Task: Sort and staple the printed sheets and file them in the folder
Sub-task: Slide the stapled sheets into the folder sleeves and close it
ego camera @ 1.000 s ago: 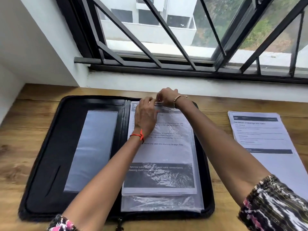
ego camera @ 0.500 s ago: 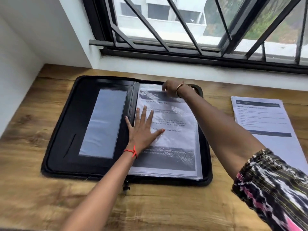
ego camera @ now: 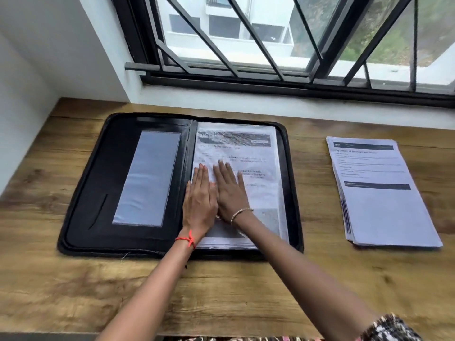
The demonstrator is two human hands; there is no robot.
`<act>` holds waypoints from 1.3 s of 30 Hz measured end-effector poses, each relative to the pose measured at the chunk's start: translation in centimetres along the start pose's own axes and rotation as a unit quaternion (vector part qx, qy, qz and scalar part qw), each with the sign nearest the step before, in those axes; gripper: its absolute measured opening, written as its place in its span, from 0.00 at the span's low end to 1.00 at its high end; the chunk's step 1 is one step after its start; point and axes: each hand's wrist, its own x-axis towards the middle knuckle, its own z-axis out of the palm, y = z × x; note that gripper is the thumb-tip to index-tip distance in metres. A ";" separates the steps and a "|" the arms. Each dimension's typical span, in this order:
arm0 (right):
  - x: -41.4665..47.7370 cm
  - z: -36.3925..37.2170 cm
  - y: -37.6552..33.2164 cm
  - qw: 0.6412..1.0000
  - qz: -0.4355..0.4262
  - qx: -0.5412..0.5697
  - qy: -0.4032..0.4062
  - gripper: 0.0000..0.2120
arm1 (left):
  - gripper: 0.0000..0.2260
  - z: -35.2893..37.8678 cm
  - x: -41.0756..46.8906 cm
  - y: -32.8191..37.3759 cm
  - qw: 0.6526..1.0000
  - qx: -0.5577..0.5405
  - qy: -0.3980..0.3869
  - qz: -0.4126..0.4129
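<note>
There is one folder [ego camera: 98, 168] on the wooden worktop [ego camera: 221, 291]. It is black and shaped like a rectangle with round corners. It lies open and flat. Its left half has one shiny clear pocket [ego camera: 147, 178]. Its right half holds a printed sheet [ego camera: 258, 153] under crinkly clear plastic. More layers lie below it, but you cannot count them.

Both your hands lie flat on that sheet, side by side and touching, close to the folder's middle fold. Your left hand [ego camera: 199, 200] rests with straight fingers held close together. Your right hand [ego camera: 230, 193] is flat too, with its fingers spread a little. Neither one holds anything.

One stack of printed sheets [ego camera: 384, 210] lies on the worktop, well apart from your hands, off to the right. You wear one red thread [ego camera: 188, 239] on the left wrist and one bead bracelet [ego camera: 240, 214] on the right.
</note>
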 end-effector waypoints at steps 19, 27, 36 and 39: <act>-9.8 1.8 8.0 0.976 0.182 -0.012 0.121 0.44 | 0.35 1.2 -1.4 -2.7 0.986 0.131 -0.081 0.066; -5.7 0.8 4.4 0.971 0.172 -0.026 0.161 0.42 | 0.26 -0.5 0.2 -2.4 0.995 0.061 -0.023 0.072; 6.5 0.0 -1.5 0.999 0.008 -0.026 0.047 0.25 | 0.30 -0.7 1.5 -3.6 0.995 -0.073 -0.006 0.061; 7.9 -0.3 -0.7 0.998 0.025 -0.042 0.040 0.25 | 0.30 -0.5 1.6 -3.8 0.997 -0.040 -0.015 0.064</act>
